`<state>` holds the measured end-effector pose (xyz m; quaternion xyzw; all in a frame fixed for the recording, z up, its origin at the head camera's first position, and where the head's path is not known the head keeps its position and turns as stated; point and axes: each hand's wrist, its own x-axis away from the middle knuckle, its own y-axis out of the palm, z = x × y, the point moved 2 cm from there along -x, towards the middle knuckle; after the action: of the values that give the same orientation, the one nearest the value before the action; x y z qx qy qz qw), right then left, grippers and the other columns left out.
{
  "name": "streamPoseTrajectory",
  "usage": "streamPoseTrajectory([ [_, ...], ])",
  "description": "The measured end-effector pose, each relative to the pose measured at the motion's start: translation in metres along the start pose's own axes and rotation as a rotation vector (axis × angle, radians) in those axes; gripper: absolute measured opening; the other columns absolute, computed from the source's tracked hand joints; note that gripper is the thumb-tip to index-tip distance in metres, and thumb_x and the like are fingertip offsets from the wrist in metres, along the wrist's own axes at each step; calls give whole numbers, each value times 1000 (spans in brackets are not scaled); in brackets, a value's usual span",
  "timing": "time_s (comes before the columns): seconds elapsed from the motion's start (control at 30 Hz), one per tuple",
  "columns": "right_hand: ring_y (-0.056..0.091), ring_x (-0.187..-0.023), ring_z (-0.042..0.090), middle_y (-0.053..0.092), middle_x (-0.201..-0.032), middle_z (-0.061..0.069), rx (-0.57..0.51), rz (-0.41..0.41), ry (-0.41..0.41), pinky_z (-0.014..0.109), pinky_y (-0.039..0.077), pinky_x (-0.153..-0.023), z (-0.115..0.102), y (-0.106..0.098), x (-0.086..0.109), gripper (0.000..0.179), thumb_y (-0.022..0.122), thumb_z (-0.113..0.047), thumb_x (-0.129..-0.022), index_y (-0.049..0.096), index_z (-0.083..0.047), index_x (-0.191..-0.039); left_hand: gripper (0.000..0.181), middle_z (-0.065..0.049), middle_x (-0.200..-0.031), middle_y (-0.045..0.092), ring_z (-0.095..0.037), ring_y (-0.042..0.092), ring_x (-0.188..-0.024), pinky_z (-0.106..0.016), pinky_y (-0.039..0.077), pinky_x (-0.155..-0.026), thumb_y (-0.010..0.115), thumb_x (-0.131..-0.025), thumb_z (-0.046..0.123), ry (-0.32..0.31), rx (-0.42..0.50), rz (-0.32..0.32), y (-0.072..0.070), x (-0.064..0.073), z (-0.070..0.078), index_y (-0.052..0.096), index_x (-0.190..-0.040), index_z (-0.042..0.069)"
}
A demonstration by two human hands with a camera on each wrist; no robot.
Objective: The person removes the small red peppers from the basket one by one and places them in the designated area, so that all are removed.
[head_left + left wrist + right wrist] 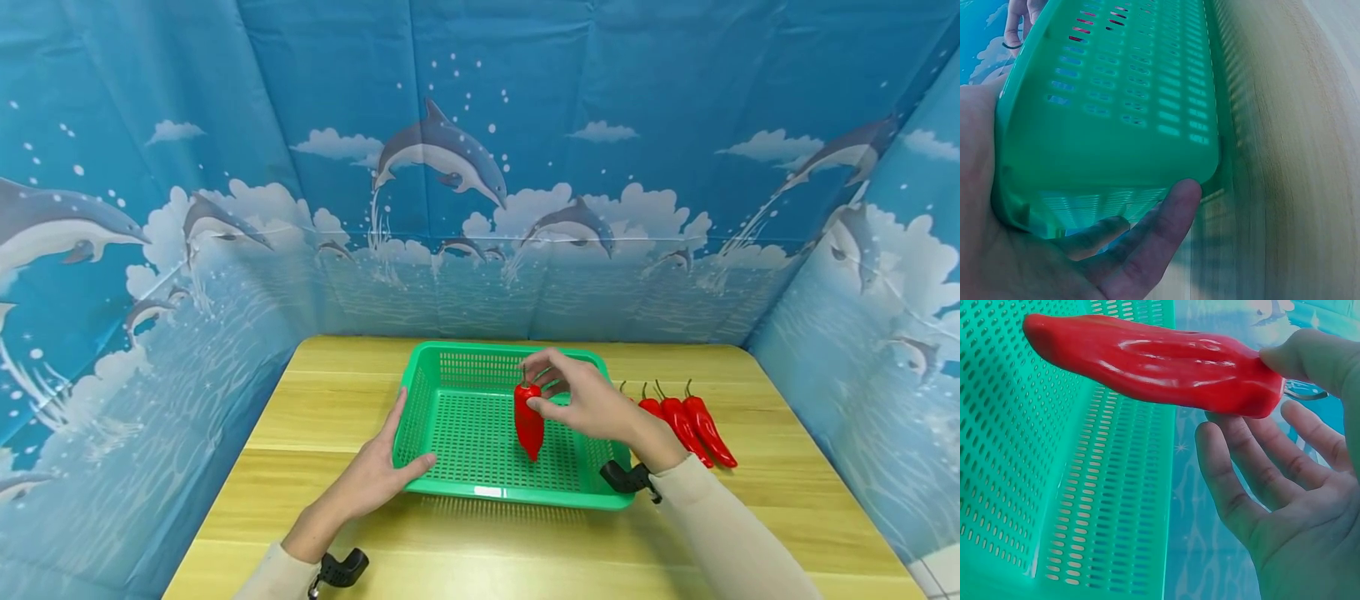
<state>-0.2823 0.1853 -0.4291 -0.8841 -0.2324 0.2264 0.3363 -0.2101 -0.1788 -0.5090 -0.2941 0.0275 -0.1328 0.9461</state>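
Observation:
A red chili pepper hangs tip-down over the inside of a green plastic basket. My right hand pinches it near its stem end, the thumb on one side and fingers on the other. In the right wrist view the pepper lies across the picture, its stem pointing toward the palm. At the basket's near left corner, my left hand holds the rim, thumb over the front edge. The left wrist view shows its fingers along the basket's outer wall.
Several more red peppers lie side by side on the wooden table, right of the basket. Behind the table and along both sides hangs a blue dolphin-print curtain.

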Motion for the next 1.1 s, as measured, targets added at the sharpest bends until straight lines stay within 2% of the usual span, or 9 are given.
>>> streamPoseTrajectory([
  [0.27, 79, -120, 24, 78, -140, 11, -31, 13, -1, 36, 69, -100, 2, -7, 3, 49, 83, -11, -109, 63, -6, -153, 115, -17, -196, 14, -58, 40, -171, -80, 41, -132, 78, -113, 44, -7, 16, -4, 0, -1, 0, -7, -189, 35],
  [0.53, 78, -123, 23, 76, -142, 4, -29, 32, 27, 37, 69, -103, 2, -16, 12, 43, 83, -12, -109, 65, -15, -148, 114, -19, -196, 14, -60, 43, -168, -81, 42, -130, 77, -113, 46, 1, 13, 0, 1, -1, -1, -7, -189, 35],
  [0.77, 79, -122, 24, 77, -142, 10, -7, 50, 18, 35, 69, -104, 5, -25, 20, 34, 82, -15, -111, 70, -11, -142, 114, -20, -195, 15, -60, 42, -168, -82, 42, -130, 78, -113, 46, -2, 9, 2, 1, -1, -1, -6, -189, 35],
  [1.0, 79, -119, 21, 78, -136, 2, 0, 69, 20, 37, 70, -104, 10, -32, 26, 26, 82, -16, -111, 73, -11, -136, 114, -20, -195, 16, -60, 42, -168, -82, 42, -130, 78, -112, 46, 0, 9, 3, 0, -1, -1, -6, -190, 34],
  [1.1, 79, -118, 22, 79, -136, 3, -9, 79, 21, 38, 70, -103, 11, -35, 29, 25, 82, -15, -111, 74, -13, -135, 114, -19, -195, 15, -60, 42, -169, -81, 42, -130, 78, -112, 45, 4, 9, 3, 0, -1, 0, -5, -190, 33],
])
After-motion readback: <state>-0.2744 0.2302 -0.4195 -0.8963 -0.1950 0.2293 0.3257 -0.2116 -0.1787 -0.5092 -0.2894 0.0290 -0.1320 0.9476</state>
